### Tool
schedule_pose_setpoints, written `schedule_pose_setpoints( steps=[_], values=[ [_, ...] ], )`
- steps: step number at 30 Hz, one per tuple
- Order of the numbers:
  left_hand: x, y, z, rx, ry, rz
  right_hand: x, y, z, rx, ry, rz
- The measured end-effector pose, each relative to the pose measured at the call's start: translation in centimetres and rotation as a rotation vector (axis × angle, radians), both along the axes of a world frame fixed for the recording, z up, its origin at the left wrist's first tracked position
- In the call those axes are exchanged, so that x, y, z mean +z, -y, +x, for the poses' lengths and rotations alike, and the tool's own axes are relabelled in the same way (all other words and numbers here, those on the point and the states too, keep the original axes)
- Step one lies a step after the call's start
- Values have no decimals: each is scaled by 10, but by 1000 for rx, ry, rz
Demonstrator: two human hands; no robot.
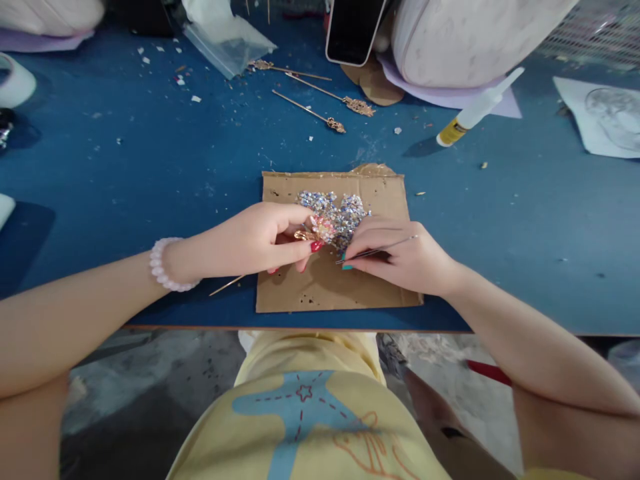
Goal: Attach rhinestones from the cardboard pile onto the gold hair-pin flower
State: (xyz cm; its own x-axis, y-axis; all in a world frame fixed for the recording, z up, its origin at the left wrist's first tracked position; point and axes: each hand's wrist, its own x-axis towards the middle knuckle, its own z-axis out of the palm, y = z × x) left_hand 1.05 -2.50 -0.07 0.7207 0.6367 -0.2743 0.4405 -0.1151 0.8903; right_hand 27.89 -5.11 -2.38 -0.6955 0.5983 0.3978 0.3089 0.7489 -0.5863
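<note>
My left hand (273, 241) is closed on a gold hair stick, gripping it by its ornamental head (323, 229), which is covered in pink and pale beads. The stick's thin gold shaft (227, 285) shows below the wrist, its middle hidden by the hand. Between the fingers of my right hand (400, 257) is a slender metal tool (383, 249), its tip pointing left; its exact kind is unclear. Both hands are over a cardboard sheet (290, 293). Small glittery beads or chips (353, 208) in silver and blue lie heaped on it, just beyond my fingers.
Several gold hair sticks (320, 115) lie farther back on the blue table (150, 153). A glue bottle (457, 127) stands at the back right, near a phone (354, 30) and a pale rounded object (450, 40). At back left are a plastic bag (227, 47) and a tape roll (17, 83).
</note>
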Motion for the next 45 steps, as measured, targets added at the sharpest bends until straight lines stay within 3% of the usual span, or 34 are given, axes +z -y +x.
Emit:
schedule_pose_setpoints(
  steps=[23, 40, 45],
  values=[
    [-2, -1, -2, 3, 5, -35, 4, 2, 0, -39, -112, 7],
    [7, 5, 3, -74, -69, -28, 7, 5, -4, -108, -197, 195],
    [7, 6, 3, -78, -59, -30, 6, 6, -5, -91, -204, 174]
  ],
)
